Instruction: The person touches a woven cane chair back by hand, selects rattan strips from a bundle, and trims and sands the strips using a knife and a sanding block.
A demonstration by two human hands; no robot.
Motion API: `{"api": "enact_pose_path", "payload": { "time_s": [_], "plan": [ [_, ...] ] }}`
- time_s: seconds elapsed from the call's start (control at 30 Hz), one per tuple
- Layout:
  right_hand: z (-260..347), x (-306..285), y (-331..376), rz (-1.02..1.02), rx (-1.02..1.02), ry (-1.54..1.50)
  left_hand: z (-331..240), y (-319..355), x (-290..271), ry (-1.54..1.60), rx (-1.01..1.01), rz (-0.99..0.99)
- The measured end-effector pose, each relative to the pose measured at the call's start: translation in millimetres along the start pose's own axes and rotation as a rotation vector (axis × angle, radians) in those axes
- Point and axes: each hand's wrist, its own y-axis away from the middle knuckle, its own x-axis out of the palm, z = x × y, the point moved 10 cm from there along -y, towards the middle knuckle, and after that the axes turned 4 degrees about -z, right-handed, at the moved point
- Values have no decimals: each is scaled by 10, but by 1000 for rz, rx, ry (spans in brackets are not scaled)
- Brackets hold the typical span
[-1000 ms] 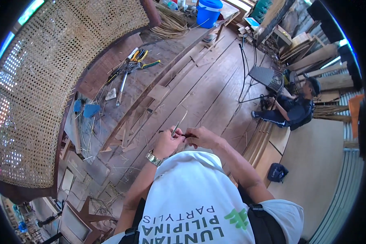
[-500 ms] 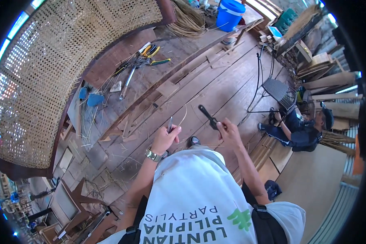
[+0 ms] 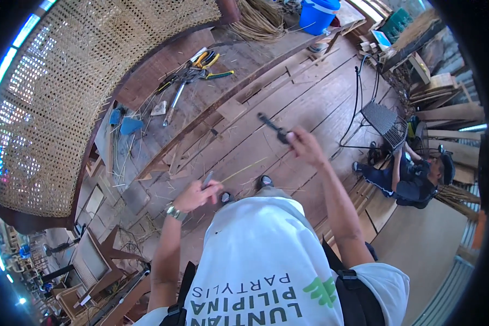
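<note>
My left hand (image 3: 193, 196), with a watch on its wrist, is closed around a short grey metal piece (image 3: 207, 180), perhaps a blade; most of it is hidden by the fingers. A thin pale cane strip (image 3: 245, 170) runs out from the same fingers toward the right. My right hand (image 3: 305, 145) is raised over the floor, gripping one end of a black tool (image 3: 273, 129) with a rounded handle and wider middle, shaped like a spokeshave. The tool and the strip are apart from each other.
A woven cane panel (image 3: 54, 103) in a dark frame fills the left. Beyond it, a wooden bench (image 3: 244, 70) carries pliers (image 3: 204, 62), a chisel-like tool (image 3: 174, 103) and a blue bucket (image 3: 318, 16). A seated person (image 3: 413, 176) works beside a woven chair (image 3: 380, 117) at right.
My hands have moved apart: the left shifted left and down, the right upward with the black tool. The cane strip, curved upward before, now stretches to the right.
</note>
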Motion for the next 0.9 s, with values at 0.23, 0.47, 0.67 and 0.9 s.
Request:
{"api": "enact_pose_path", "payload": {
  "time_s": [0.23,0.47,0.67,0.9],
  "plan": [
    [-854,-903,-240,-60,61,-3,1303,778,-808,-191,-217,-229],
    [-1212,-1075,-249,-34,79,40,1703,891,-843,67,-222,-192],
    [-1444,-903,132,-38,98,85,1855,830,-621,684,-224,-205],
    [-1680,96,968,-96,173,139,1255,-22,-212,843,-113,-283]
  ]
}}
